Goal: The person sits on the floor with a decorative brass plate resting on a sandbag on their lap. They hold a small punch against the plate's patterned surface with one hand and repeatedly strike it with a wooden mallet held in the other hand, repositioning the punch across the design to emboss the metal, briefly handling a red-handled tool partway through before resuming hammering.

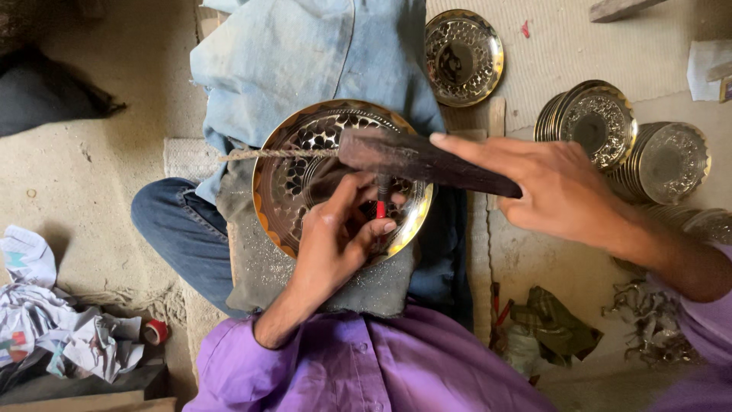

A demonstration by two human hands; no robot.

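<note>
The brass plate (305,152) lay on a grey cloth pad (259,267) across the person's lap, pierced with a cut pattern. The right hand (560,191) was closed around a dark hammer (423,160) poised over it — the left hand (335,236) pinched a red-marked punch (380,204) upright on the plate. A glancing blow could likely skid the punch and bruise those fingers.

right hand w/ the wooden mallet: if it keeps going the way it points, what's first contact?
Most likely the top of the red-tipped punch that the left hand holds upright on the brass plate. The right hand points its mallet leftward over it; depth is unclear.
</note>
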